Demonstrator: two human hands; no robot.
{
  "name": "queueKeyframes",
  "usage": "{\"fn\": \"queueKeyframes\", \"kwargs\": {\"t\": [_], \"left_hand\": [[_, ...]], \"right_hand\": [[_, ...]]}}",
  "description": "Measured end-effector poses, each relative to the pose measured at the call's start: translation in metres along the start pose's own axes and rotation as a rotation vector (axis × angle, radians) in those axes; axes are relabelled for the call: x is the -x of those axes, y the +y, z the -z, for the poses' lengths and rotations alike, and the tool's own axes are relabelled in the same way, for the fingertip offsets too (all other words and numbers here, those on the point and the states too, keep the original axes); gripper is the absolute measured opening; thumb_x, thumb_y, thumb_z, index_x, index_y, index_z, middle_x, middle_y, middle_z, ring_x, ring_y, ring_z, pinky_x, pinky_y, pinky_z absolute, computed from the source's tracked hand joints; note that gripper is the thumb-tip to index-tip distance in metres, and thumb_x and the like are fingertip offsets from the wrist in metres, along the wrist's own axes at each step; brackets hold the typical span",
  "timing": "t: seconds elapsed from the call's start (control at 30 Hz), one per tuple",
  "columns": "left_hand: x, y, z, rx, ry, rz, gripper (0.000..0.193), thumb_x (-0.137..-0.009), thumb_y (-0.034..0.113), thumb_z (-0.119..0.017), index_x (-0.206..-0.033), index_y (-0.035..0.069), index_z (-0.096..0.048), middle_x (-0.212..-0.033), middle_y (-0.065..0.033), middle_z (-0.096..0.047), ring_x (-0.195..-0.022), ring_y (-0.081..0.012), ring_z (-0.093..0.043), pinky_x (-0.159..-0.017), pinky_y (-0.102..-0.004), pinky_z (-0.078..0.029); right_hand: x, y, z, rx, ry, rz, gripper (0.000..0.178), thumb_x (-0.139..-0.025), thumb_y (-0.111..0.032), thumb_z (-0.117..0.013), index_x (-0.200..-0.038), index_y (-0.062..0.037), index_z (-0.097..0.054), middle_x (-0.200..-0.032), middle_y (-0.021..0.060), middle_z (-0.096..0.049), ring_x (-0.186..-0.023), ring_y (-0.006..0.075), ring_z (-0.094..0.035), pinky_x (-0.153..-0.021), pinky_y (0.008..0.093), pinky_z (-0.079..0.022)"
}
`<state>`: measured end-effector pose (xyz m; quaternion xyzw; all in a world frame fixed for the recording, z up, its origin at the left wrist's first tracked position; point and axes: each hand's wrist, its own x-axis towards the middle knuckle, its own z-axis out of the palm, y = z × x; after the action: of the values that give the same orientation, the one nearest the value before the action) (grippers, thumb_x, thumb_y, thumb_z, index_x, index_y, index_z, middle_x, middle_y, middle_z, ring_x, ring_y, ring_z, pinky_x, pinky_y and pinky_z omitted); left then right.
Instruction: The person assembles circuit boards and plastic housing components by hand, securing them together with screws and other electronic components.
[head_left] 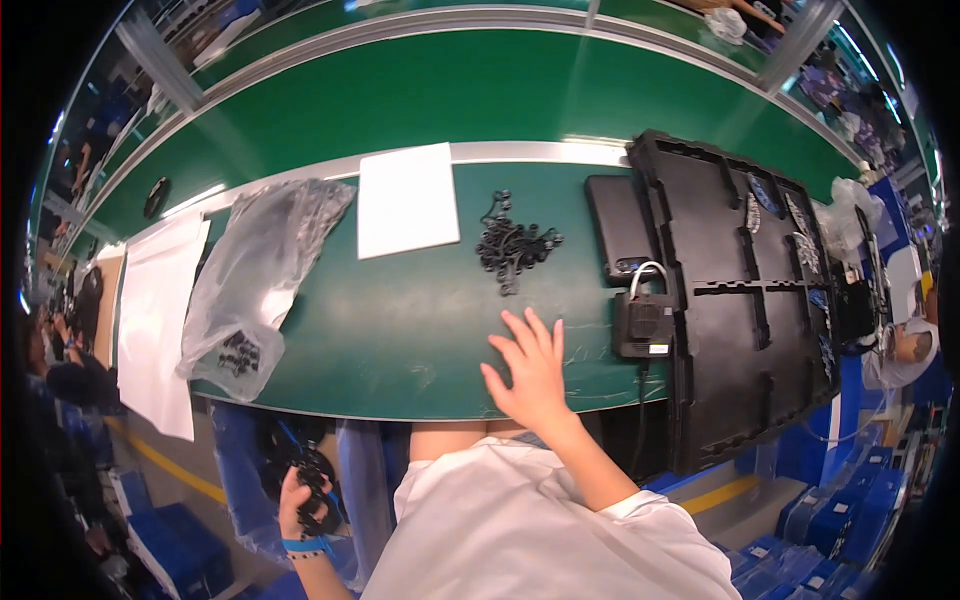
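Note:
My right hand [533, 375] lies over the green table near its front edge, fingers spread, with nothing in it. Just beyond its fingertips is a tangled pile of small black parts [512, 245] with rounded ends. Below the table's front edge, at the lower left, my left hand [293, 503] grips a bunch of small black parts [316, 490]; a blue band circles that wrist. The exact kind of these parts is too small to make out. Behind the left hand is a dark opening beside blue plastic sheeting.
A clear plastic bag [265, 250] with black parts inside lies on the left, beside a white sheet [160, 320]. A white board [407, 200] is at the back. On the right are a black case [622, 225], a black boxy device with a cable [643, 325] and a large black divided tray [715, 345].

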<state>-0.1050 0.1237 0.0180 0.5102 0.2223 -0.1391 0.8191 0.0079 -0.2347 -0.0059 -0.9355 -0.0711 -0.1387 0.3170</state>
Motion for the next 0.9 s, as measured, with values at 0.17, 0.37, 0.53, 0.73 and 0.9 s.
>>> {"fn": "queueKeyframes", "kwargs": {"t": [0.17, 0.37, 0.53, 0.73, 0.9], "left_hand": [[-0.040, 0.005, -0.081, 0.116, -0.365, 0.171, 0.059, -0.063, 0.007, -0.063, -0.116, -0.001, -0.038, -0.087, -0.0149, -0.055, -0.067, -0.0210, -0.053, -0.034, -0.0204, -0.039], [-0.111, 0.027, -0.199, -0.067, -0.740, 0.392, 0.050, -0.065, 0.011, -0.063, -0.109, -0.002, -0.043, -0.085, -0.0154, -0.056, -0.065, -0.0157, -0.056, -0.034, -0.0206, -0.039], [-0.175, 0.028, -0.293, -0.435, -0.799, -0.153, 0.032, -0.070, 0.000, -0.058, -0.101, -0.001, -0.050, -0.089, -0.0053, -0.059, -0.076, -0.0112, -0.057, -0.065, -0.0231, -0.047], [-0.235, 0.006, -0.323, -0.896, -0.587, -0.550, 0.027, -0.062, 0.009, -0.066, -0.084, -0.002, -0.052, -0.075, -0.0065, -0.059, -0.067, -0.0114, -0.053, -0.061, -0.0272, -0.045], [-0.237, -0.001, -0.333, -1.240, -0.338, -0.943, 0.046, -0.058, 0.016, -0.068, -0.095, -0.007, -0.052, -0.085, -0.0215, -0.060, -0.083, -0.0338, -0.059, -0.072, -0.0365, -0.046]], "right_hand": [[-0.001, -0.006, 0.006, -0.076, 0.139, -0.076, 0.045, -0.069, -0.026, -0.065, -0.107, -0.0072, -0.051, -0.131, 0.0155, -0.031, -0.123, 0.0414, -0.021, -0.097, 0.0591, -0.014], [0.007, -0.001, 0.001, -0.205, 0.339, -0.086, 0.048, -0.072, -0.020, -0.065, -0.114, -0.0059, -0.046, -0.134, 0.0182, -0.026, -0.125, 0.0426, -0.015, -0.098, 0.0543, -0.015], [0.010, 0.005, -0.001, -0.292, 0.446, -0.116, 0.044, -0.072, -0.011, -0.062, -0.113, -0.0046, -0.047, -0.133, 0.0178, -0.030, -0.126, 0.0403, -0.017, -0.101, 0.0463, -0.018], [0.005, 0.006, 0.001, -0.367, 0.535, -0.111, 0.069, -0.073, -0.006, -0.059, -0.131, -0.0012, -0.022, -0.139, 0.0213, -0.015, -0.128, 0.0372, -0.013, -0.102, 0.0444, -0.014], [0.001, 0.004, 0.002, -0.356, 0.495, -0.155, 0.071, -0.073, -0.007, -0.060, -0.132, -0.0014, -0.021, -0.139, 0.0215, -0.012, -0.129, 0.0379, -0.009, -0.102, 0.0455, -0.012]]}}
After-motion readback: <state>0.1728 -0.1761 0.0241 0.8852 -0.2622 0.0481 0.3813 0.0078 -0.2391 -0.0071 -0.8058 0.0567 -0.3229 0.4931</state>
